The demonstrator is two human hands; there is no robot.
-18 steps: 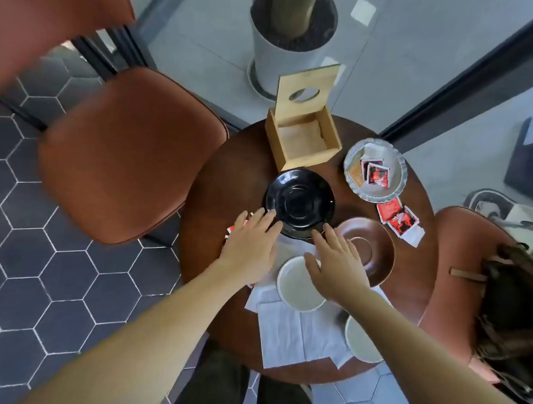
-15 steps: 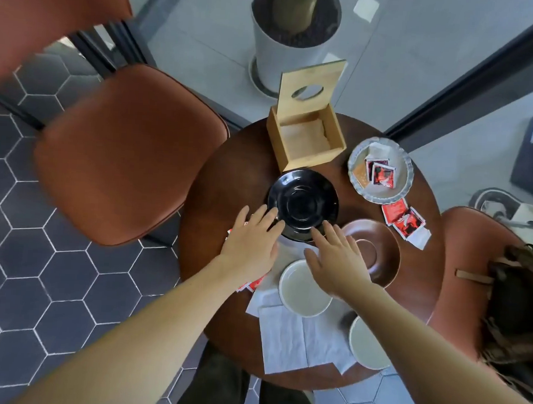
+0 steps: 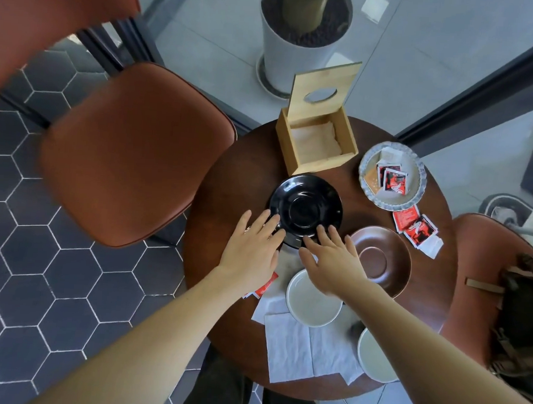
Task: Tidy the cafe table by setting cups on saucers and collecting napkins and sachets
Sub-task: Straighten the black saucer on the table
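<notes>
nearest the body, at the bench [image 3: 224,261] front edge, unfolded white napkins [image 3: 300,344] lie flat, and two pale cups sit on them: the left cup [image 3: 313,301] fully in view, the right cup [image 3: 374,355] close to the rim and half hidden under the right forearm. that second cup looks the one most exposed to a knock off the edge, so i judge the forearm needs to lift clear before swinging sideways.

further out, the left hand [image 3: 253,251] and right hand [image 3: 333,262] are spread flat, fingers [image 3: 265,220] splayed and holding nothing, their tips reaching the near rim of the black saucer [image 3: 307,207]. both come in from either side, which suggests the saucer is about to be drawn closer or steadied to take a cup. a red sachet [image 3: 264,287] peeks out under the left wrist, beside the napkin.

just right of the right hand lies the brown saucer [image 3: 380,262], bare and near the left cup, an easy landing place. bare wood left of the black saucer gives the only open room for sliding.

beyond, loose red sachets [image 3: 413,226] lie between the brown saucer and the silver dish [image 3: 416,186], which already holds a few. the wooden napkin box [image 3: 315,151] stands open just behind the black saucer, lid tipped back, so pushing the saucer away is blocked. a brown chair [image 3: 131,150] crowds the left edge.
</notes>
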